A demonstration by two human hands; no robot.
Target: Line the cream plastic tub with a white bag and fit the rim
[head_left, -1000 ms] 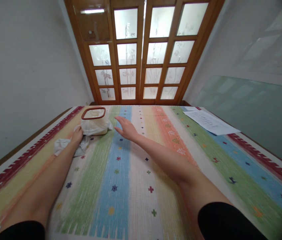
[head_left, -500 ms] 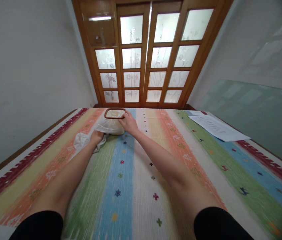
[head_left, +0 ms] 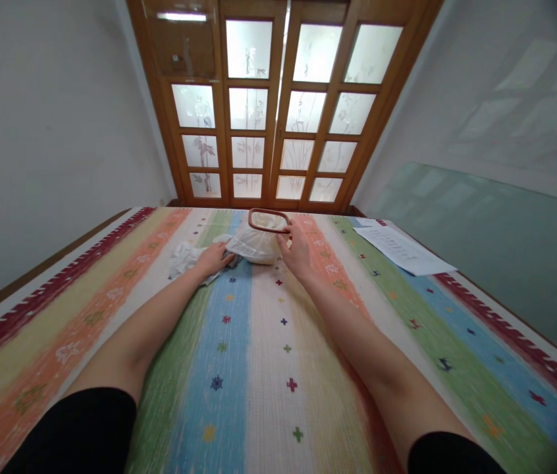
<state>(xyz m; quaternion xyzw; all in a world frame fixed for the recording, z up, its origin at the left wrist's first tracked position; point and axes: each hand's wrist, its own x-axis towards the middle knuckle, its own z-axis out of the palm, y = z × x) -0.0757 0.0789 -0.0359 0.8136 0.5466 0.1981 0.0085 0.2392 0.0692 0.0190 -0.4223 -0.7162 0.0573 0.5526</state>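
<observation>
A cream, bag-like bundle (head_left: pixel 263 249) rests at the far part of the table, with a brown rounded-rectangular ring (head_left: pixel 268 230) standing tilted above it. My right hand (head_left: pixel 297 249) grips the right end of this ring between thumb and fingers. At the bundle's left, my left hand (head_left: pixel 214 259) is closed on a crumpled, translucent white plastic bag (head_left: pixel 184 257). Part of that plastic reaches across to the bundle's left side. The left fingertips are partly hidden in the plastic.
A striped, patterned tablecloth (head_left: pixel 232 408) covers the table. Printed white papers (head_left: pixel 404 249) lie at the right side. Beyond the far edge stand wooden doors with frosted panes (head_left: pixel 247 151). Walls flank the table, with a pale green panel (head_left: pixel 496 237) on the right.
My right hand has moved right with the ring and cream bundle, and the ring is more tilted. My left hand has come out from beneath the plastic's edge and shifted right. The view has turned slightly.
</observation>
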